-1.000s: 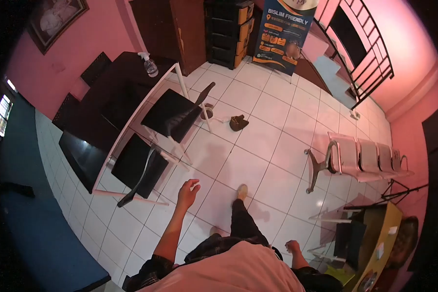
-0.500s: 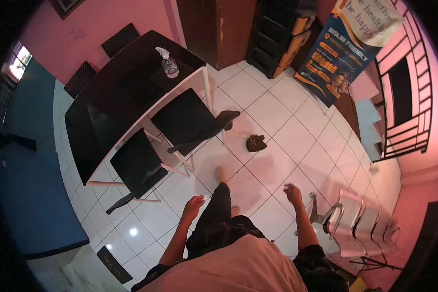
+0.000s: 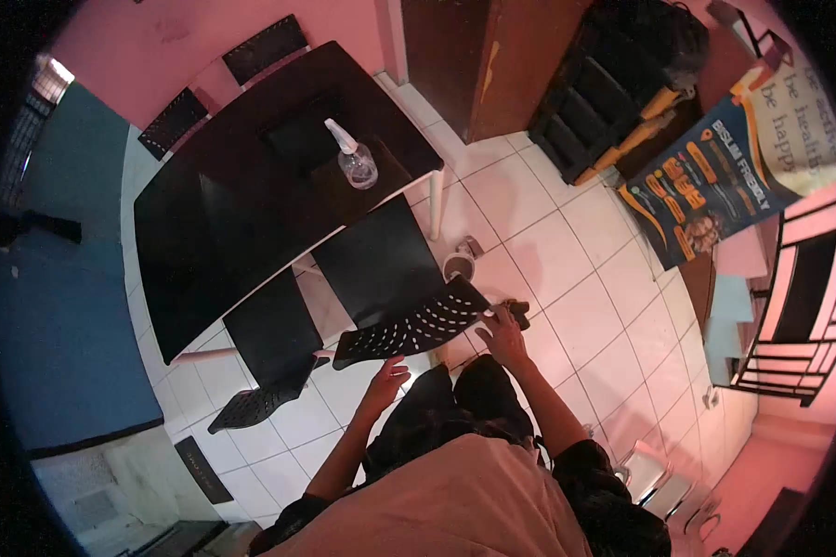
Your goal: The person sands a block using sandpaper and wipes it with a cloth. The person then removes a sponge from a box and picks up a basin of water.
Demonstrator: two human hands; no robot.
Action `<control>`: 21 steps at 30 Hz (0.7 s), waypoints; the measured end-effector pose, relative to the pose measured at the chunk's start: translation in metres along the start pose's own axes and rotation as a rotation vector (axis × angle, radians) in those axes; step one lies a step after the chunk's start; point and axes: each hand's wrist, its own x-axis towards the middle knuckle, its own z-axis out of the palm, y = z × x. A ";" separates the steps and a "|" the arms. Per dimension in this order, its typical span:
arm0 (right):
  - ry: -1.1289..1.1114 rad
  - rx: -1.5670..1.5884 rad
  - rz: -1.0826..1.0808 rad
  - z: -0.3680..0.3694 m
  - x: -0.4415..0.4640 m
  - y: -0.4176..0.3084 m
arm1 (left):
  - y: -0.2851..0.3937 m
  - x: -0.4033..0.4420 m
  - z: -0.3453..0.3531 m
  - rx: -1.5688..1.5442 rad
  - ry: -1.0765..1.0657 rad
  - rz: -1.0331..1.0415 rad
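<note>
A black chair with a perforated backrest (image 3: pixel 413 325) stands just in front of me, its seat (image 3: pixel 381 260) partly under the table. My right hand (image 3: pixel 503 338) is at the right end of that backrest, fingers spread; whether they touch it I cannot tell. Below the backrest's left part is my left hand (image 3: pixel 386 382), open and holding nothing. A small dark object (image 3: pixel 521 314) on the floor is partly covered by my right hand. On the dark table (image 3: pixel 223 195) stands a clear spray bottle (image 3: pixel 357 165) with a white trigger head.
A second black chair (image 3: pixel 271 320) stands to the left, and two more backrests (image 3: pixel 265 48) show across the table. Black-and-orange stacked racks (image 3: pixel 590 111) and a banner (image 3: pixel 706 181) are at the back right. Metal seats (image 3: pixel 655 483) stand at lower right on the tiled floor (image 3: pixel 567 269).
I have moved forward, so the table and chair are nearer. My right hand has come inward from the right to the backrest; my left hand is now close to it too.
</note>
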 end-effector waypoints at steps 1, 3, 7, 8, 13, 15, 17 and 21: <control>0.023 -0.137 -0.097 -0.001 0.008 0.009 | -0.001 0.005 -0.004 0.007 0.049 0.022; -0.102 -0.093 -0.147 -0.013 0.016 0.023 | -0.013 0.013 -0.016 -0.041 0.194 0.107; -0.156 -0.023 -0.307 -0.027 0.046 0.049 | -0.043 0.020 -0.050 -0.290 0.454 0.067; -0.165 -0.013 -0.343 -0.025 0.058 0.064 | -0.033 0.013 -0.053 -0.332 0.547 0.070; -0.137 0.083 -0.267 -0.047 0.162 0.052 | -0.006 0.028 -0.072 -0.549 0.861 0.125; -0.080 0.139 -0.307 -0.051 0.215 0.016 | 0.000 0.059 -0.076 -0.507 0.862 0.216; -0.111 0.253 -0.270 -0.031 0.264 -0.013 | 0.059 0.080 -0.072 -0.278 0.887 0.193; -0.098 0.375 -0.338 -0.017 0.345 -0.103 | 0.107 0.169 -0.097 0.161 0.846 0.407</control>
